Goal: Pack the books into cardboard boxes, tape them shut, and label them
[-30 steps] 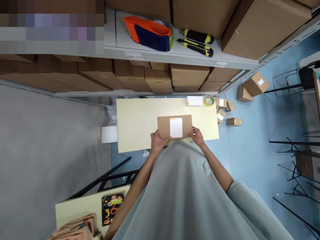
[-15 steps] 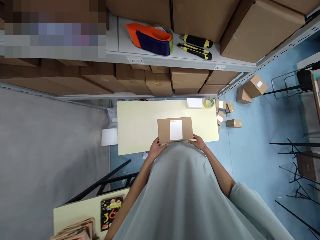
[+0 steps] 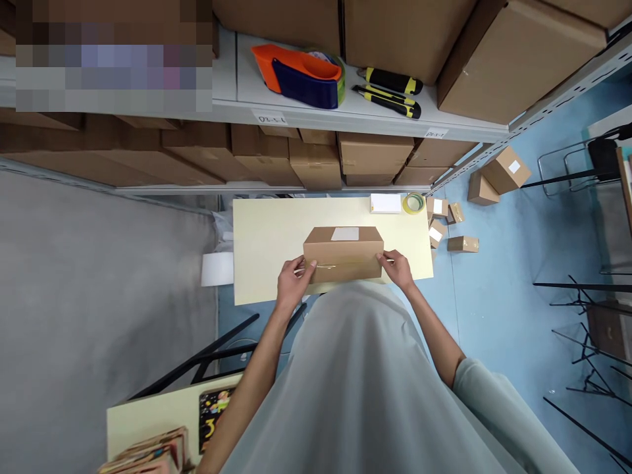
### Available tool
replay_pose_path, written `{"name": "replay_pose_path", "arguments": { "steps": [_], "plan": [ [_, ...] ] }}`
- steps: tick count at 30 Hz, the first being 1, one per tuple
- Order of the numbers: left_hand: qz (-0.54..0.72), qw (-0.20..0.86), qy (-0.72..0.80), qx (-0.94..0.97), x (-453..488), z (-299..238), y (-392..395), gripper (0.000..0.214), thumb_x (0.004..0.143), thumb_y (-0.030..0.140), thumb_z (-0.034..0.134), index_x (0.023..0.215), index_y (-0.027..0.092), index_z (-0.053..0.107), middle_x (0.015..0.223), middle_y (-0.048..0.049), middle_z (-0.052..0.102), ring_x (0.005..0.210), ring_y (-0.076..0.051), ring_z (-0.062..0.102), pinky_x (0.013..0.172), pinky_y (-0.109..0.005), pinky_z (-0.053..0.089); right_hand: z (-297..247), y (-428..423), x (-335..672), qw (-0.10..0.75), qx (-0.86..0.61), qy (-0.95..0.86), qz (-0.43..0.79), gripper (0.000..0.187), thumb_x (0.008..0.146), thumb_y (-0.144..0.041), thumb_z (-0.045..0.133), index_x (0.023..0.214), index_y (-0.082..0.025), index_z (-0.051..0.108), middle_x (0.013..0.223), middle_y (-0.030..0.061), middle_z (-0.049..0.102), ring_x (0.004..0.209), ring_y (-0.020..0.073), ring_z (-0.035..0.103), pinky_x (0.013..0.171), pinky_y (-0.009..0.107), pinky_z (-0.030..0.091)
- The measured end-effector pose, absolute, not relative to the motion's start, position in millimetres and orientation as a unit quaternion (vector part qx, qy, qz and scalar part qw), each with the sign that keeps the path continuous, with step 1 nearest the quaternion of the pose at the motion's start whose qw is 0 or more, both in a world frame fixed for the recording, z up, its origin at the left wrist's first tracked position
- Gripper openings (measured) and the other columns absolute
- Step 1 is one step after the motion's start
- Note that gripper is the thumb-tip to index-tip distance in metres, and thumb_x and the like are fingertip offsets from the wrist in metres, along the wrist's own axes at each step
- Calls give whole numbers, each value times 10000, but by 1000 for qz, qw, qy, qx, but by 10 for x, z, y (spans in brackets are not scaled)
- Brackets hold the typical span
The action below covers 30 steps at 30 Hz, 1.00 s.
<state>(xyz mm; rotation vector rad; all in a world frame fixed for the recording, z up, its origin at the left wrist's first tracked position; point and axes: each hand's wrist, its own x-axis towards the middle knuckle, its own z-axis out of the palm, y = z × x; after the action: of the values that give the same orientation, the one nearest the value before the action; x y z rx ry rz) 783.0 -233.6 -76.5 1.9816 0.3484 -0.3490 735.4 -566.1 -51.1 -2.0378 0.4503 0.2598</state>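
A cardboard box [image 3: 343,255] sits at the near edge of a pale yellow worktop [image 3: 266,243], close against the person's body. It seems tipped up, so that a face with a strip of clear tape along its seam shows towards the camera, and a white label [image 3: 344,234] lies on the far face. The left hand [image 3: 291,283] clasps the left end of the box, thumb on the taped face and fingers curled round the corner. The right hand [image 3: 399,268] grips the right end in the same way.

At the far right corner of the worktop lie a white pad [image 3: 386,203] and a roll of tape [image 3: 413,202]. On the shelf [image 3: 237,105] beyond rest an orange and blue tape dispenser [image 3: 301,69] and two black and yellow box cutters [image 3: 390,90]. Small boxes [image 3: 461,243] are scattered on the blue floor to the right.
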Motion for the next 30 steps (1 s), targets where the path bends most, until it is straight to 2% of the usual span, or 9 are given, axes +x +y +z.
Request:
{"name": "replay_pose_path", "arguments": {
  "steps": [6,9,11,14,20,24,27,30],
  "plan": [
    [-138,472,190,850,7893,-757,-2399,483,908,528,741,1238,176,764,1151,-108,708,1028,-258,741,1048,-457,621,-506,-5540,7470,422,-877,196,122,453,1042,-574,577,836,-233,793,928,90,776,895,272,760,835,357,568],
    [-156,448,203,857,7913,-829,-2414,463,908,519,728,1216,176,770,1116,-107,710,1001,-262,734,1042,-447,609,-597,-5495,7502,418,-875,206,128,461,1032,-589,574,801,-242,770,850,75,767,870,268,743,804,345,555],
    [-155,446,206,857,7938,-877,-2423,454,910,521,718,1204,178,769,1103,-107,712,994,-262,728,1040,-442,601,-659,-5482,7532,424,-871,216,121,451,1019,-613,582,843,-248,781,845,69,765,873,263,735,807,339,553],
    [-143,455,209,854,8018,-932,-2448,439,910,544,713,1168,190,758,1101,-103,715,990,-257,715,1042,-435,587,-740,-5464,7600,438,-861,237,105,441,1000,-632,592,923,-238,774,949,89,783,914,262,739,854,349,565],
    [-160,440,237,851,8257,-962,-2545,325,914,539,700,1006,229,661,1045,-85,720,955,-270,682,976,-439,567,-893,-5322,7743,456,-827,316,91,349,1003,-597,573,1007,-249,607,1104,102,757,1023,265,720,931,369,568],
    [-145,412,223,871,8270,-950,-2609,406,991,663,583,935,263,551,1056,-103,689,995,-293,659,970,-441,533,-966,-5198,7764,421,-831,352,91,290,1014,-552,554,1057,-265,541,1115,102,721,987,277,699,903,373,555],
    [-141,397,211,882,8204,-970,-2640,421,1034,685,495,918,281,479,1020,-92,648,992,-294,637,954,-426,510,-979,-5145,7734,396,-846,343,103,361,1065,-579,461,1176,-246,548,1174,127,722,1060,307,710,938,394,549],
    [-114,398,206,887,8152,-1021,-2658,418,1045,680,481,906,287,444,980,-68,628,945,-273,617,916,-401,501,-963,-5127,7704,395,-853,324,105,507,1103,-642,355,1292,-227,577,1314,160,714,1209,334,695,1019,420,535]
  ]
}}
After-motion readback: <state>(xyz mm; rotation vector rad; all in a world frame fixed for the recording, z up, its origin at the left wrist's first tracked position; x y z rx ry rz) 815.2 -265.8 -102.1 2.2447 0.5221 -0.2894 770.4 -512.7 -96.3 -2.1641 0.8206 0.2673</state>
